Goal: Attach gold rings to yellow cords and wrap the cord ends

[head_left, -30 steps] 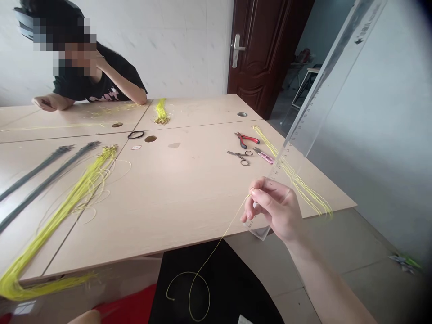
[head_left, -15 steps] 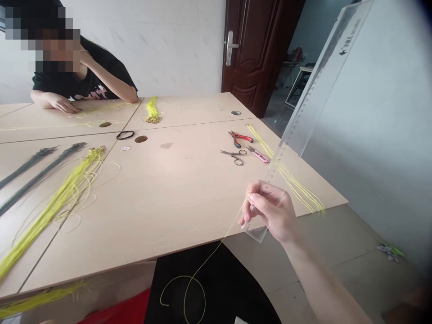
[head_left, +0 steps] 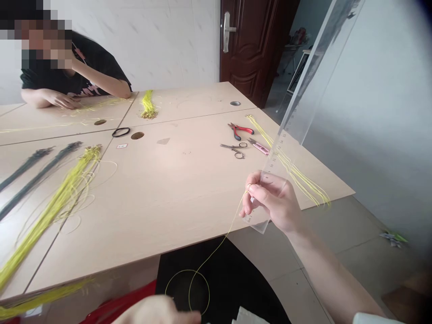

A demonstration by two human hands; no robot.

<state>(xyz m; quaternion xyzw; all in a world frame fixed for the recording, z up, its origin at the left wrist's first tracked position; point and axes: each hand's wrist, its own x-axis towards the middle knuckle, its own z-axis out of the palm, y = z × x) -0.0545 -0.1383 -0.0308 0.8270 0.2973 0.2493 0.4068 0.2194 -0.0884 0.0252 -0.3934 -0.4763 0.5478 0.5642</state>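
Over a laminate table (head_left: 175, 189), the right hand (head_left: 272, 202) pinches yellow cord (head_left: 232, 225) against an acrylic ruler (head_left: 283, 153).

Craft workroom; laminate tables (head_left: 175, 189), pliers (head_left: 240, 130), yellow cord (head_left: 233, 224)

The cord (head_left: 230, 226) is bright yellow and the tabletop (head_left: 175, 189) pale beige with faint grain. At right, the pliers (head_left: 240, 130) have red-and-black handles beside a pink craft knife (head_left: 258, 146); the far door (head_left: 249, 49) is dark reddish-brown; a co-worker's black T-shirt (head_left: 91, 67) bears pink lettering.
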